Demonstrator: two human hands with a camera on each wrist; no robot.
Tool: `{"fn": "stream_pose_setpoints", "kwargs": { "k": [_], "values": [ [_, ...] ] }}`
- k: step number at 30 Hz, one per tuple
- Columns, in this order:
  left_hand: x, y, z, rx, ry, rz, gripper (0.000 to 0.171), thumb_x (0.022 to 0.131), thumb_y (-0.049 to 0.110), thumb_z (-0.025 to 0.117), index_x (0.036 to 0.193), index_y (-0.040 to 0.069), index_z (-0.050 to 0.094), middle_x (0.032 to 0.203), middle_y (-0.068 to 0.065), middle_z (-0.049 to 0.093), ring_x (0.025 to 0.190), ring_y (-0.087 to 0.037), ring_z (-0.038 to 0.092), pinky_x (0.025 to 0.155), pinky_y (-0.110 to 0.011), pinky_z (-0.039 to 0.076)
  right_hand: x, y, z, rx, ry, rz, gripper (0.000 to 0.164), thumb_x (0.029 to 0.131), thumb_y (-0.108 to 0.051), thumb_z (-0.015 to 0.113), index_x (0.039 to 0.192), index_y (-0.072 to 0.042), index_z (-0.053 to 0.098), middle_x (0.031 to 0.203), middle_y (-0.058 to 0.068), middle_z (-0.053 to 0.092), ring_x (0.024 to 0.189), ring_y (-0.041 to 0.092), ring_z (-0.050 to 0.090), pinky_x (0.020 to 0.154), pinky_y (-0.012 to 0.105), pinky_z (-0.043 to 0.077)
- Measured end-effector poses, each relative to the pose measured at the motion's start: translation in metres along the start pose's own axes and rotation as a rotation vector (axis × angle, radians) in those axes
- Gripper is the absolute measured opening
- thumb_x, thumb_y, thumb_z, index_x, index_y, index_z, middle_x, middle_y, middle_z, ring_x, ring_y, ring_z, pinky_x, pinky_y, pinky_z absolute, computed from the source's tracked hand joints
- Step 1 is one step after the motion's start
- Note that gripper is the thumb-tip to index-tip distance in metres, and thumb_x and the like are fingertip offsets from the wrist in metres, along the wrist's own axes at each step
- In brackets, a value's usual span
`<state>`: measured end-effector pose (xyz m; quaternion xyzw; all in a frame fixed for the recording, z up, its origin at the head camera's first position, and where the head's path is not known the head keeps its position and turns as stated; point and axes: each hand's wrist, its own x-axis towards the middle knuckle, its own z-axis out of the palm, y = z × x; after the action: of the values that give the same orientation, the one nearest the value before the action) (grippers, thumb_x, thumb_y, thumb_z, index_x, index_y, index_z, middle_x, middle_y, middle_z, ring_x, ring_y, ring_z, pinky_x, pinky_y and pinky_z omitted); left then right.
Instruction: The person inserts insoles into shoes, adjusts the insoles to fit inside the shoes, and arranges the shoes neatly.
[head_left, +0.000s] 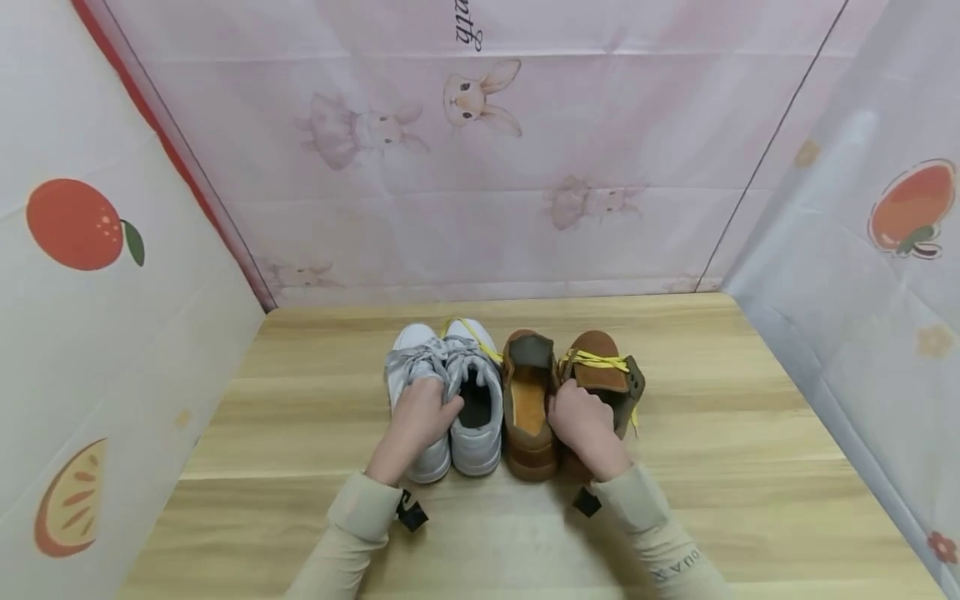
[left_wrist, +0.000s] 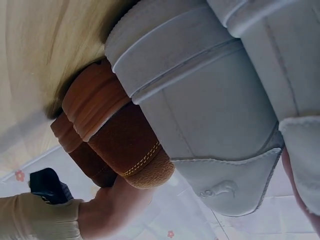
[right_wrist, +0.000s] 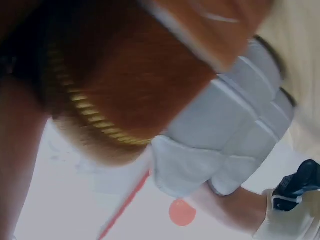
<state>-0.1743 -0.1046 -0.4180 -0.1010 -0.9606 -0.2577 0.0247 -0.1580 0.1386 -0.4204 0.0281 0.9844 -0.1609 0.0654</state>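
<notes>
A pair of white sneakers with grey laces stands side by side on the wooden surface, the left sneaker (head_left: 414, 337) partly covered by my left hand (head_left: 426, 412). That hand grips it at its opening, the thumb reaching toward the right sneaker (head_left: 477, 450); the fingertips are hidden. To the right stand two brown shoes, the left one (head_left: 531, 458) showing a tan insole, the right one (head_left: 594, 343) with yellow laces. My right hand (head_left: 581, 414) grips the inner side of the right brown shoe, its fingertips out of sight. Heels of both pairs fill the left wrist view.
The wooden surface (head_left: 300, 433) extends around the shoes. A pink printed back sheet (head_left: 450, 242) and printed sheets on the left (head_left: 67, 350) and right (head_left: 847, 275) enclose it. Each wrist carries a small black device, on the left (head_left: 412, 515) and right (head_left: 587, 502).
</notes>
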Motion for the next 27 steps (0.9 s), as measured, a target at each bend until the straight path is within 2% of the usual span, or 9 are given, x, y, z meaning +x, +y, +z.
{"fn": "stream_pose_setpoints", "kwargs": {
  "k": [4,8,14,18,23,27],
  "values": [
    [0.006,0.004,0.0,0.023,0.019,0.014,0.041,0.082,0.024,0.059,0.05,0.013,0.035,0.049,0.004,0.028,0.042,-0.013,0.032,0.042,-0.03,0.031,0.004,0.001,0.0,0.019,0.093,0.002,0.036,0.094,-0.03,0.045,0.09,0.004,0.056,0.081,0.021,0.061,0.069,0.039,0.062,0.053,0.048,0.047],
    [0.011,0.007,-0.003,0.041,0.031,0.021,0.042,0.082,0.025,0.06,0.05,0.013,0.036,0.049,0.004,0.029,0.042,-0.014,0.034,0.042,-0.031,0.031,0.011,0.006,-0.002,0.027,0.148,-0.036,0.034,0.093,-0.03,0.047,0.084,0.002,0.056,0.079,0.021,0.06,0.068,0.039,0.062,0.051,0.048,0.047],
    [0.014,0.005,-0.009,0.057,0.023,-0.018,0.043,0.084,0.028,0.06,0.051,0.012,0.038,0.049,0.002,0.033,0.042,-0.015,0.038,0.042,-0.031,0.033,0.016,0.003,-0.001,0.041,0.155,-0.051,0.036,0.093,-0.033,0.045,0.08,-0.002,0.057,0.081,0.019,0.06,0.07,0.037,0.062,0.052,0.047,0.046],
    [0.013,0.002,-0.009,0.063,0.012,-0.018,0.042,0.085,0.029,0.06,0.052,0.012,0.041,0.05,0.001,0.037,0.044,-0.017,0.042,0.044,-0.032,0.034,0.014,0.002,0.001,0.041,0.153,-0.04,0.037,0.093,-0.033,0.044,0.08,-0.001,0.057,0.082,0.02,0.06,0.07,0.037,0.062,0.052,0.047,0.046],
    [0.007,0.001,-0.005,0.047,-0.017,-0.033,0.04,0.086,0.03,0.059,0.054,0.011,0.044,0.052,-0.001,0.041,0.046,-0.017,0.045,0.045,-0.032,0.036,0.008,0.003,0.005,0.029,0.138,-0.026,0.037,0.093,-0.033,0.043,0.082,-0.001,0.058,0.083,0.02,0.061,0.069,0.036,0.062,0.051,0.046,0.046],
    [0.002,0.0,-0.004,0.041,-0.007,-0.044,0.04,0.085,0.03,0.061,0.055,0.011,0.043,0.053,-0.001,0.041,0.047,-0.018,0.044,0.045,-0.033,0.035,0.004,0.004,0.008,0.036,0.148,-0.029,0.036,0.093,-0.033,0.044,0.078,-0.003,0.057,0.082,0.019,0.061,0.068,0.035,0.062,0.05,0.045,0.045]
  ]
}}
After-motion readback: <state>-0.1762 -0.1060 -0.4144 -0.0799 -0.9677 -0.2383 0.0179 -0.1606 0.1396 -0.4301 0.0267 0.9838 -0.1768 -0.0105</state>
